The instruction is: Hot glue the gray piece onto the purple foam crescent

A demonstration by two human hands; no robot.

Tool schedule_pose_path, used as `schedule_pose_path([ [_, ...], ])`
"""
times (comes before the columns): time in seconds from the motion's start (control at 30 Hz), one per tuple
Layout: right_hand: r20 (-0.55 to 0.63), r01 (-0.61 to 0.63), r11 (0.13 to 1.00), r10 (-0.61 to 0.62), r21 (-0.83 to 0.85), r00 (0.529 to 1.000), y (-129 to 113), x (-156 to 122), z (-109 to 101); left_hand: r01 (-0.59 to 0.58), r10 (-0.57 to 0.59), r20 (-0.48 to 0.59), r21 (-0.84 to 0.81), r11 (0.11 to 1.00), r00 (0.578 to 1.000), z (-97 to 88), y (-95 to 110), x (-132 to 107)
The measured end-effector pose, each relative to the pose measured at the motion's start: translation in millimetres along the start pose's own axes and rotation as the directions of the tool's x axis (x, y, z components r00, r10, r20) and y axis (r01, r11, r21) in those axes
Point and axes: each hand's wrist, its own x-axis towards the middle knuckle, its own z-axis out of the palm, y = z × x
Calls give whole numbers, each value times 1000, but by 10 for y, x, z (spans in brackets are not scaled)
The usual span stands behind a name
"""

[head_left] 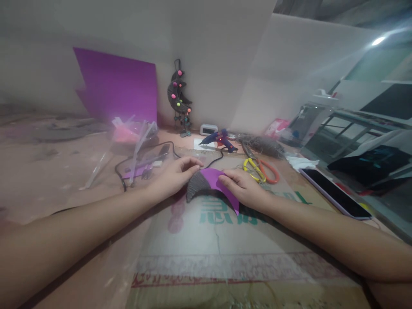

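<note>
A purple crescent-shaped piece lies on a flattened cardboard sheet; its left tip is wrapped in grey cord. My left hand rests on the crescent's left end, fingers curled and pressed down over the grey part. My right hand presses on the right arm of the crescent, fingers closed together on the purple surface. Both forearms reach in from the bottom corners.
A blue glue gun with a black cable stands behind the hands. Yellow and orange scissors and a bundle of grey cord lie to the right, a phone beyond. A purple sheet and a moon ornament lean on the wall.
</note>
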Motion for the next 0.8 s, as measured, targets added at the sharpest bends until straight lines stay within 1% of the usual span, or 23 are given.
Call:
schedule_pose_path([
  [0.1,-6,-9,1000,9,3,1000,-19,-2,-2,-7,8,-1,67,998,1000,1,8,-1],
  [0.2,-32,-47,999,46,-20,998,-25,0,-4,-31,31,-2,82,996,1000,8,42,-37],
  [0.27,-50,-71,997,70,-28,996,-19,4,-4,-15,16,-32,46,999,999,15,64,-68],
  [0.3,-59,-79,997,77,-27,995,-15,6,-4,9,-9,-45,4,1000,999,18,73,-81],
  [0.37,-67,-82,996,81,-19,994,-12,11,-3,34,-36,-41,-50,998,999,22,87,-97],
  [0.4,-67,-81,997,80,-17,995,-13,12,-3,37,-38,-22,-31,999,999,23,94,-101],
  [0.5,-53,-83,996,82,-11,995,-23,8,-4,37,-49,71,153,988,996,24,124,-112],
  [0.57,-46,-87,996,87,-10,995,-25,3,-4,28,-57,115,239,971,992,29,148,-127],
  [0.63,-48,-83,996,82,-14,995,-20,-1,-4,-6,-32,134,270,963,990,36,166,-145],
  [0.8,-53,-63,998,62,-24,997,-6,-5,-5,-88,48,140,294,952,989,39,155,-152],
])
